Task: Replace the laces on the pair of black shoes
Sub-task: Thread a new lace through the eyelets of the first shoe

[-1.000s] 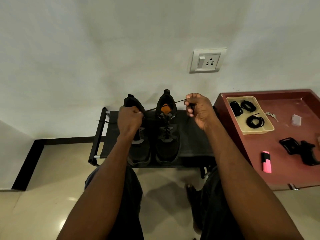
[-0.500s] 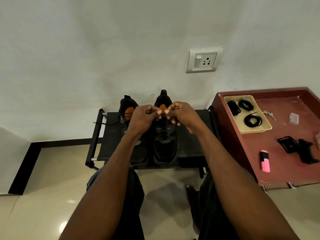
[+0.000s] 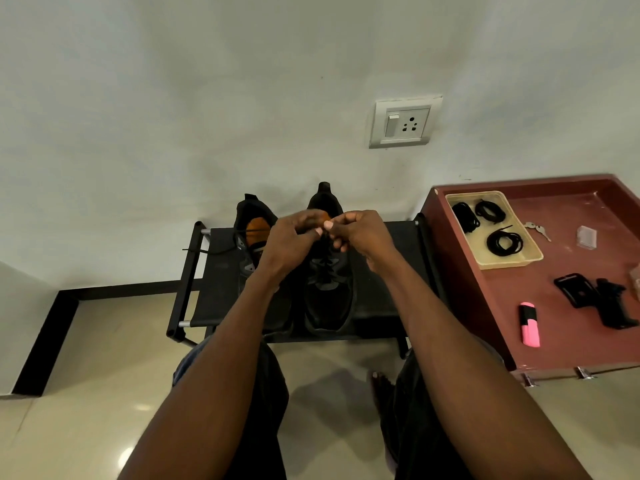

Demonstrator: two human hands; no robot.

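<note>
While no writing reads, both hands (image 3: 325,233) pinch the lace (image 3: 211,251).

Shoe rack and side table, with what lies on them

A low black shoe rack (image 3: 221,282) stands on the tiled floor (image 3: 104,358) against the wall and carries two black shoes side by side, the left shoe (image 3: 254,233) and the right shoe (image 3: 329,292); a loose lace (image 3: 211,251) trails across the rack's left end. Just right of it, a red-brown table (image 3: 571,341) holds a cream tray (image 3: 519,261) of coiled black laces (image 3: 504,242), keys (image 3: 536,228), a pink highlighter (image 3: 530,325) and a black clip (image 3: 595,297).
</note>
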